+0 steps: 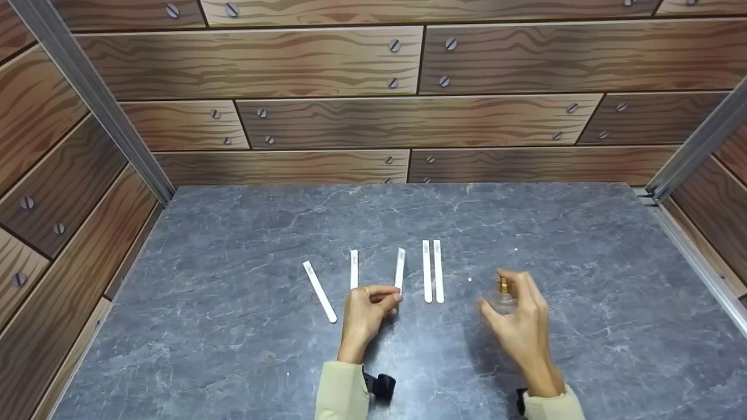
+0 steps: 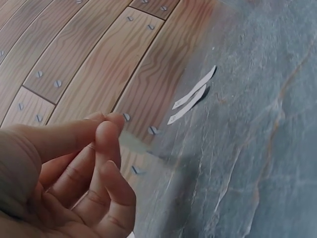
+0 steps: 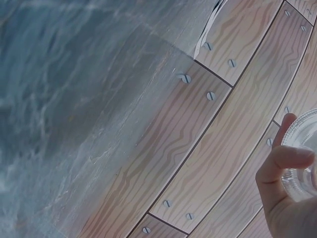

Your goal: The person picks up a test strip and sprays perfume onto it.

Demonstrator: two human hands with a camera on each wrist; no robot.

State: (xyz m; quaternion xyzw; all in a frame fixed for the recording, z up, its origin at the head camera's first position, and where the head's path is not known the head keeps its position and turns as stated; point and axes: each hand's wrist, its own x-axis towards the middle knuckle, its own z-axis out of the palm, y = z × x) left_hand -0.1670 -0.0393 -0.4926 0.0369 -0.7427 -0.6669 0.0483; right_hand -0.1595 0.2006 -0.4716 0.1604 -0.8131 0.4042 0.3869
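Left hand [image 1: 363,318] pinches white paper strip [image 1: 400,268] near lower end, likely light, bendy; my right hand [image 1: 522,326] grips glass bottle [image 1: 504,296], probably slippery, breakable: hold round body.

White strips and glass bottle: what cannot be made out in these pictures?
Head view: print on the white strips, too small to read.
Head view: lower end of the second strip from left, hidden by the left hand.
Right wrist view: one side of the glass bottle, cut off by the right edge.
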